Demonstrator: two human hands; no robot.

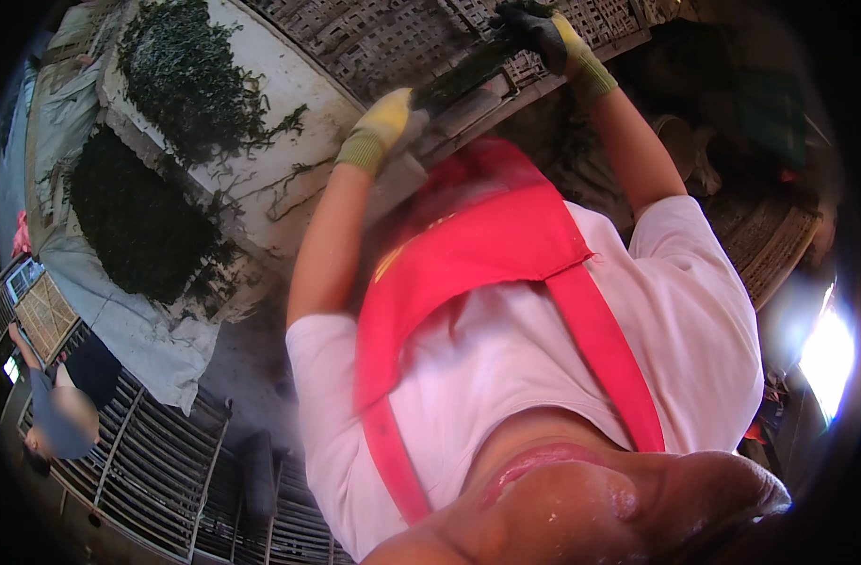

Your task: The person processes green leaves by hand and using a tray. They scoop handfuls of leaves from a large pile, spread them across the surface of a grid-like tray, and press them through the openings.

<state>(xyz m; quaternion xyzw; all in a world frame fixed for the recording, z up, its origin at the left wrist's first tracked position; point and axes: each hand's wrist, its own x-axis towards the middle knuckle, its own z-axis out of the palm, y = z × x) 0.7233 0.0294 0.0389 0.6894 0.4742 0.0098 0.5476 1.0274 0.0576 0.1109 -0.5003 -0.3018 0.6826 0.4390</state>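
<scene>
A long dark green bundle of leafy strands (473, 77) stretches between my two gloved hands, above the near edge of a woven slatted tray. My left hand (389, 115), in a yellow glove, is closed at the bundle's left end, its fingertips mostly hidden. Farther off to the right, my right hand (541, 40), in a yellow and black glove, curls its fingers round the other end. The woven tray (379, 33) lies beyond both hands. Left of it, a loose heap of dark green leaves (187, 80) rests on a pale tabletop (303, 85).
A second dark green pile (138, 221) lies nearer on the left, beside a pale draped sheet (134, 306). Metal racks (157, 457) stand at the lower left, where another person (58, 410) is at work. Round woven trays (760, 240) are on the right.
</scene>
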